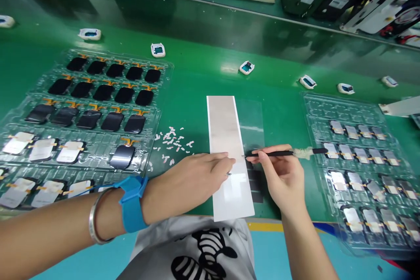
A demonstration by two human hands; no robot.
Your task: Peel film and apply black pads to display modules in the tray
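Where the hands meet: a white strip point(223, 127) lies lengthwise on the green tabletop point(203, 52), with a clear film point(251, 118) just right of it.
Left hand point(190, 183): fingers together, pressed on the strip, seemingly to stop it sliding.
Right hand point(282, 179): pinching a black stylus point(275, 154), its tip at the strip's right edge; this fingertip grip seems chosen for fine control.
Left wrist: a blue strap point(133, 203), probably against static.
Around: a tray of black panels point(105, 92) left, a tray of silver panels point(361, 157) right, white flecks point(172, 142) beside the strip.
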